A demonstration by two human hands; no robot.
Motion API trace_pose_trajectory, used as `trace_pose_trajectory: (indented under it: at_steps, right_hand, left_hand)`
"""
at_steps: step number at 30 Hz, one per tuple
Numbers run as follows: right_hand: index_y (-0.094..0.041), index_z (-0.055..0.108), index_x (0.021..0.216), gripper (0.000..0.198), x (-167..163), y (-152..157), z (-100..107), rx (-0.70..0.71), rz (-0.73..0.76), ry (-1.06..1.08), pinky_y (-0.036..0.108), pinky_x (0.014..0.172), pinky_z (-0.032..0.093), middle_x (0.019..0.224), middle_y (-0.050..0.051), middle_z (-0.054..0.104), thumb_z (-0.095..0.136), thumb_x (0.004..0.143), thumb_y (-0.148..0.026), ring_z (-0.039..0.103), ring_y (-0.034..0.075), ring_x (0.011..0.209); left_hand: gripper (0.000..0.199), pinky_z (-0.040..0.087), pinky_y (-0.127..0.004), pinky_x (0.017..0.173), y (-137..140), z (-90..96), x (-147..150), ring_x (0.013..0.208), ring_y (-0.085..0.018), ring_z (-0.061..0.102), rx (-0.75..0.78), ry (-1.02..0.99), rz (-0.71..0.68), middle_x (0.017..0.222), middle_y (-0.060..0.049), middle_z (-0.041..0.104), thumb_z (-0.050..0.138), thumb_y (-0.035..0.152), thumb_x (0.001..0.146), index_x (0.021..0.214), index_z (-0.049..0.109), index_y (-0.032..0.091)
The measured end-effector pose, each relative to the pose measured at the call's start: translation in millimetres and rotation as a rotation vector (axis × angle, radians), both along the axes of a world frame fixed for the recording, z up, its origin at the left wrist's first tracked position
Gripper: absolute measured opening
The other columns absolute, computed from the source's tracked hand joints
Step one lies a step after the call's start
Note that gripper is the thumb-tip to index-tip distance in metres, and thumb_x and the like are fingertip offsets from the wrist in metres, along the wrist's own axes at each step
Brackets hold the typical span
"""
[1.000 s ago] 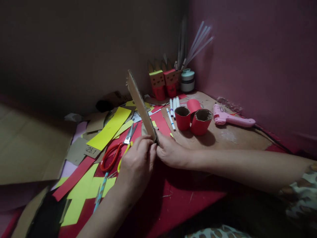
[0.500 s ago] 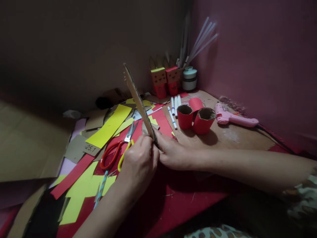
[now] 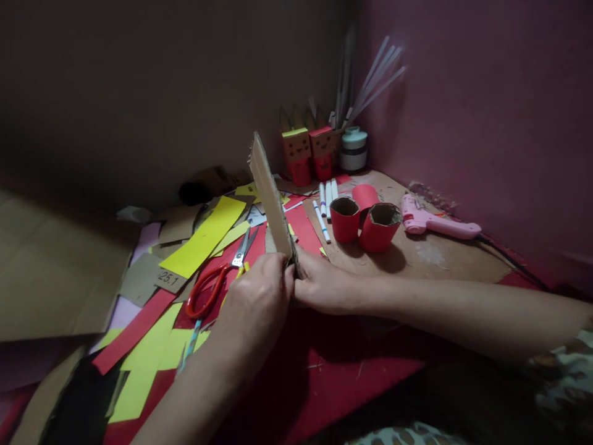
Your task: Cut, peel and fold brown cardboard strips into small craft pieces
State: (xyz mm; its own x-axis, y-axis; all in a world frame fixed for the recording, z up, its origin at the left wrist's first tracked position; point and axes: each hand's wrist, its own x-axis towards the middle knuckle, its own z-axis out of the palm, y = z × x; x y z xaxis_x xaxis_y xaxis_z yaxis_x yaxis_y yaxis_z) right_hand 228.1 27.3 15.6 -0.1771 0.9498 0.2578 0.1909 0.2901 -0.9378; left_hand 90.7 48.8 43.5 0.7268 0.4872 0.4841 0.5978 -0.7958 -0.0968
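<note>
A brown piece of cardboard [image 3: 270, 198] stands upright, seen nearly edge-on, its lower end between my hands. My left hand [image 3: 257, 296] is closed on that end from the near left side. From the right, my right hand [image 3: 322, 281] grips the same end, its fingers partly hidden behind the cardboard. The two hands meet over the red tabletop [image 3: 324, 364]. Just left of them lie red-handled scissors [image 3: 208, 290], blades pointing away, with a bit of a yellow handle beside them.
Yellow paper [image 3: 206, 235] and other scraps cover the left side, beside a large cardboard box [image 3: 60, 272]. Red-covered cardboard tubes [image 3: 345, 222], markers [image 3: 323, 213] and a pink glue gun [image 3: 435, 221] lie to the right. Small box figures [image 3: 296, 151] and a lidded jar [image 3: 354, 149] stand behind.
The cardboard's top has swung right and dropped a little, and more of its flat face shows. Both hands keep their hold in nearly the same place.
</note>
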Motion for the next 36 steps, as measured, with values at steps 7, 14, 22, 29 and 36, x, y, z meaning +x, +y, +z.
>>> trace_pose_trajectory:
  at_steps: [7,14,22,29,36]
  right_hand:
    - [-0.016,0.037,0.114,0.043,-6,-4,-5,0.064,-0.064,-0.071,0.043,0.089,0.048,0.103,0.01,0.052,0.048,0.074,-0.007,0.054,0.022,0.095]
    - [-0.017,0.041,0.116,0.046,-7,-5,-7,0.018,-0.044,-0.023,0.042,0.089,0.048,0.102,0.008,0.055,0.048,0.072,-0.005,0.055,0.021,0.094]
    - [-0.023,0.053,0.108,0.041,-2,-5,2,-0.142,-0.003,0.129,0.031,0.073,0.05,0.077,-0.002,0.056,0.044,0.072,-0.004,0.054,0.015,0.073]
    - [-0.019,0.057,0.092,0.02,5,-3,4,-0.223,0.068,0.215,0.026,0.068,0.048,0.075,-0.001,0.056,0.043,0.08,-0.011,0.053,0.014,0.071]
    - [-0.019,0.054,0.093,0.019,2,-1,4,-0.071,-0.044,0.035,0.032,0.076,0.05,0.084,0.002,0.058,0.04,0.083,-0.012,0.056,0.016,0.079]
  left_hand:
    - [0.025,0.032,-0.029,0.042,-8,-2.7,-2,0.043,-0.017,0.048,0.154,0.175,0.005,0.057,-0.002,0.051,0.037,0.004,0.083,0.069,0.053,0.017]
    - [0.024,0.03,-0.026,0.043,-4,-3.7,0,0.042,-0.011,0.04,0.068,-0.029,-0.026,0.054,0.003,0.042,0.043,0.014,0.086,0.063,0.05,0.017]
    - [0.021,0.03,-0.021,0.044,1,3.1,-1,0.044,-0.009,0.038,0.012,-0.073,-0.035,0.054,0.004,0.041,0.043,0.016,0.084,0.064,0.05,0.018]
    - [0.021,0.033,-0.019,0.044,7,12.0,-8,0.043,-0.008,0.039,-0.251,-0.193,-0.019,0.051,0.006,0.044,0.044,0.019,0.083,0.065,0.055,0.019]
    - [0.019,0.035,-0.019,0.046,7,6.4,-9,0.045,-0.008,0.046,-0.238,-0.256,0.021,0.053,0.005,0.05,0.046,0.022,0.084,0.069,0.057,0.018]
